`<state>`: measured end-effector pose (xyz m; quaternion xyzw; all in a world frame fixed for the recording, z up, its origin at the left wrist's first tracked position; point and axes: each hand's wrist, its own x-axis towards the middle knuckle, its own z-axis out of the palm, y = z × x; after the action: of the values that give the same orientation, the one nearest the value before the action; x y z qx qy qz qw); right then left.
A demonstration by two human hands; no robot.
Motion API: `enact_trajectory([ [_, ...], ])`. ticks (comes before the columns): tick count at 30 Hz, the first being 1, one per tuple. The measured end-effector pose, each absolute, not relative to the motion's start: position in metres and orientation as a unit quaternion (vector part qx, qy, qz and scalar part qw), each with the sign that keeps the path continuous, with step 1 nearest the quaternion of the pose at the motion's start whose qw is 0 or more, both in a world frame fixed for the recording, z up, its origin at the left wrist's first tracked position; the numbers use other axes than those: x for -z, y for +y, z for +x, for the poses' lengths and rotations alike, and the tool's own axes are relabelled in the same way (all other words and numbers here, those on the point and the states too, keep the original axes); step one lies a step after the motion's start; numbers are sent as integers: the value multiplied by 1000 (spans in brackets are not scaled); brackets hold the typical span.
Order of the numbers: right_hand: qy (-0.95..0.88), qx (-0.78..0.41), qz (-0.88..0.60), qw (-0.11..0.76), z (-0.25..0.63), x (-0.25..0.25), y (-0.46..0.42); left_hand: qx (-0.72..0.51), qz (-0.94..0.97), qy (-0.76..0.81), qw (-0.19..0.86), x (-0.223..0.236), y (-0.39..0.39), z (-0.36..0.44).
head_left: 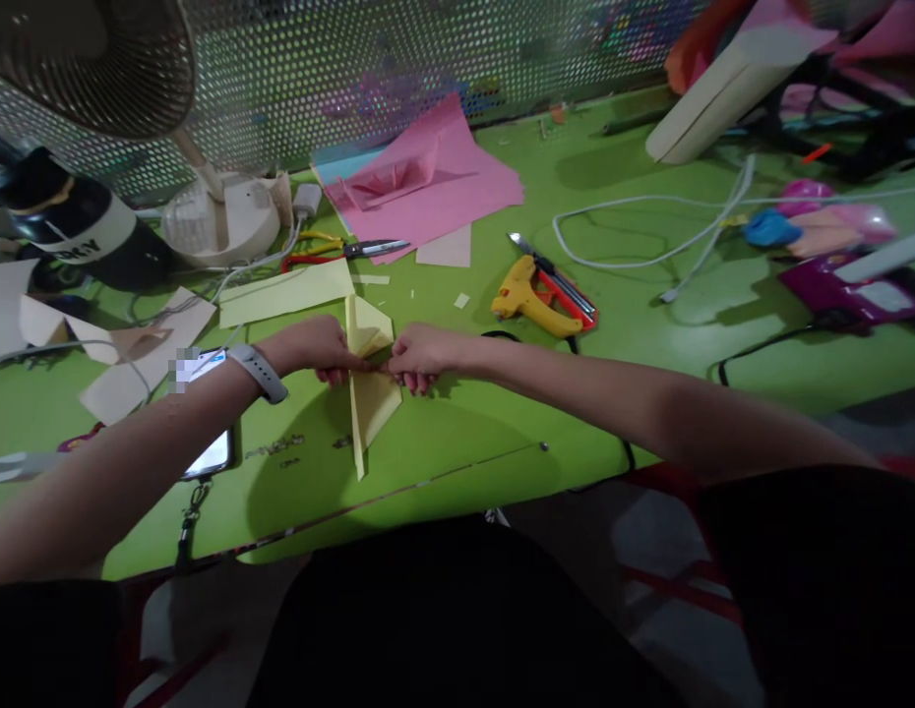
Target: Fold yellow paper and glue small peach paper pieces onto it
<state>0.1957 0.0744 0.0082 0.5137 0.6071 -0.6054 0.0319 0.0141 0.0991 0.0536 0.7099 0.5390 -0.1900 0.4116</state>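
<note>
A folded piece of pale yellow paper (376, 408) stands on the green table in front of me, its creased panels spreading above and below my fingers. From the left, my left hand (321, 349) pinches its middle, with a pale watch on the wrist. My right hand (422, 359) grips the paper's right side, fingers curled and thumb close to the left fingertips. Just beyond lie a flat yellow paper strip (287, 293) and a small yellow scrap (461, 301). To the right of my right hand rests a yellow glue gun (535, 303), beside a red-and-black utility knife (568, 295).
Scissors (380, 248) and pink paper sheets (464, 187) lie toward the mesh panel. A fan (207, 211), a dark bottle (95, 226) and a phone (213, 447) are at left. A white cable (641, 264), balloons (774, 228) and a paper roll (715, 103) occupy the right.
</note>
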Motion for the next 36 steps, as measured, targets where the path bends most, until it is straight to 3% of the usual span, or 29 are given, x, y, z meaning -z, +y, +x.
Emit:
enact_trajectory([
  [27, 605, 600, 521, 56, 212, -17, 67, 360, 730, 503, 291, -63, 126, 39],
  [36, 604, 609, 513, 45, 213, -13, 67, 354, 731, 509, 284, -69, 122, 46],
])
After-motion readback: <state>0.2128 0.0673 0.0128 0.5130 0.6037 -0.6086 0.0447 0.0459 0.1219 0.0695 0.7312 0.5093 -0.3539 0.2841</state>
